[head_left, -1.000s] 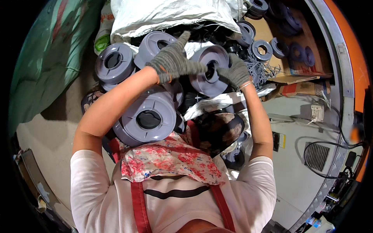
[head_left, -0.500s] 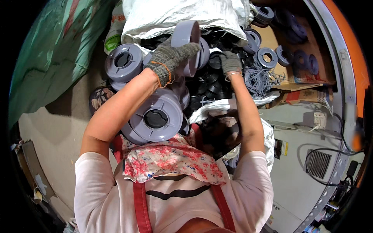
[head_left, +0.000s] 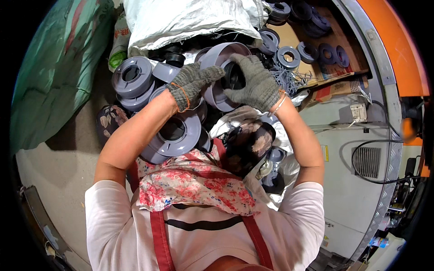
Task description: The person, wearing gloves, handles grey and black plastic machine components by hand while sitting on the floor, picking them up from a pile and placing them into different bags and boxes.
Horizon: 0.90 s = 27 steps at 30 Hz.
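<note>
My left hand (head_left: 195, 83), in a grey knit glove with an orange cuff edge, grips the rim of a round grey plastic housing (head_left: 216, 56) tilted up above my lap. My right hand (head_left: 257, 85), gloved alike, holds a round black plastic cap (head_left: 232, 76) inside the housing's opening; its fingertips are partly hidden by the rim. Below my left wrist, a wide grey flanged housing (head_left: 192, 135) rests against my lap. More flanged housings are stacked at the left, the top one (head_left: 121, 83) with a black centre.
A white woven sack (head_left: 190, 22) lies beyond my hands, with black caps (head_left: 174, 59) at its mouth. Grey rings (head_left: 288, 57) and thin grey plastic pieces (head_left: 289, 79) sit at the right by a cardboard box (head_left: 351, 74). A green sheet (head_left: 54, 67) hangs left; a grey cabinet (head_left: 343, 198) stands right.
My right hand has come from the pile of black caps to the housing, bringing a black cap into its opening. The housing has turned so its opening faces me more.
</note>
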Available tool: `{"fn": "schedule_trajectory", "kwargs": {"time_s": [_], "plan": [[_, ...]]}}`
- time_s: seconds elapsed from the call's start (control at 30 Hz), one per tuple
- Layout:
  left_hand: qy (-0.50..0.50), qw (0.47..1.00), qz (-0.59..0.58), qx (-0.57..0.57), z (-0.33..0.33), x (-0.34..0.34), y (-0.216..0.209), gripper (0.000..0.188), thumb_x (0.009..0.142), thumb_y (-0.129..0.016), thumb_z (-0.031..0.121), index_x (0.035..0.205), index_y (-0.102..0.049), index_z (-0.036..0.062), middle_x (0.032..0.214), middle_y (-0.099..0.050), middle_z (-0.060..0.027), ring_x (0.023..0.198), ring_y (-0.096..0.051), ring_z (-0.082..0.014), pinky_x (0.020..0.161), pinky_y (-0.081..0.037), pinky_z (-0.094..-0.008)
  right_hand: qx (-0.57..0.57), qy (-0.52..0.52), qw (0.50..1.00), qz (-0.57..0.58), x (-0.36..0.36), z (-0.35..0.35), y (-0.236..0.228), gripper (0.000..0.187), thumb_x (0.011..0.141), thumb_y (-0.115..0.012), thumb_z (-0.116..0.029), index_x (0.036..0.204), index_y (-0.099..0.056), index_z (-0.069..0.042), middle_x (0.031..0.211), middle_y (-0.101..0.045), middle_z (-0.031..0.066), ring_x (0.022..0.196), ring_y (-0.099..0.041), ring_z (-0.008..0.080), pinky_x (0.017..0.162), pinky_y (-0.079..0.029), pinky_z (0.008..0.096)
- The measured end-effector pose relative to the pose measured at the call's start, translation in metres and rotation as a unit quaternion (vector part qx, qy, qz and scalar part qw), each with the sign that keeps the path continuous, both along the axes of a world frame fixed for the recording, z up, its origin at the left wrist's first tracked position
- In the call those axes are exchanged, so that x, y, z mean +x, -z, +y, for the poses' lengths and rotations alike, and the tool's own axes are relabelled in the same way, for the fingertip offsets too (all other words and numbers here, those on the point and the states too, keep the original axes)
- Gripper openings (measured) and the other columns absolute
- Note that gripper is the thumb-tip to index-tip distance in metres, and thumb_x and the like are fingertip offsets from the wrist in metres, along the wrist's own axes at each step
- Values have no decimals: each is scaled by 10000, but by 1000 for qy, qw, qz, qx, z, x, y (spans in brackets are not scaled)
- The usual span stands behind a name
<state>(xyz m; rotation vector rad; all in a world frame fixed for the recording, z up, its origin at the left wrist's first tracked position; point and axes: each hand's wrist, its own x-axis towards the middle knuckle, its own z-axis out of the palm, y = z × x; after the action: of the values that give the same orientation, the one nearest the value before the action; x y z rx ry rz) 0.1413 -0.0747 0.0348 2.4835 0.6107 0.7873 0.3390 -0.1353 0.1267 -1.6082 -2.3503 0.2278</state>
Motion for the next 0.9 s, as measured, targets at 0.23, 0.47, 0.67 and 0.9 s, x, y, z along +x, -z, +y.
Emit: {"fn": "schedule_trajectory", "kwargs": {"time_s": [0.23,0.47,0.67,0.9], "plan": [[88,995,-52,9,-4,-18,-15,797,370,-812,94,1117,-536,62,1101,-561,-131,1026,-535,-299,908,-432,-356,128,-262,945,-148,-8,-14,-14,556,590,-670,-199,1094,-497,-40,1086,-472,189,992,-465,362,873,-403,416],[25,601,-350,-718,-43,13,-54,332,778,-638,97,1094,-544,58,984,-604,-111,876,-607,-218,712,-540,-373,-209,144,916,310,-8,-23,-6,583,744,-648,-394,1183,-474,-52,939,-607,154,854,-586,287,789,-459,323],[7,628,-338,-701,-42,20,-43,392,738,-695,131,1069,-520,14,925,-605,-88,834,-593,-172,660,-511,-297,59,18,997,46,9,-33,15,787,619,-759,-284,1248,-386,7,1153,-520,213,1069,-521,323,892,-427,349],[-44,836,-256,-483,-42,30,-58,344,754,-641,74,1074,-524,23,900,-592,-56,769,-573,-131,639,-494,-258,-289,208,857,372,-1,-34,19,432,705,-712,-300,963,-572,17,853,-612,93,779,-575,139,662,-475,266]]}}
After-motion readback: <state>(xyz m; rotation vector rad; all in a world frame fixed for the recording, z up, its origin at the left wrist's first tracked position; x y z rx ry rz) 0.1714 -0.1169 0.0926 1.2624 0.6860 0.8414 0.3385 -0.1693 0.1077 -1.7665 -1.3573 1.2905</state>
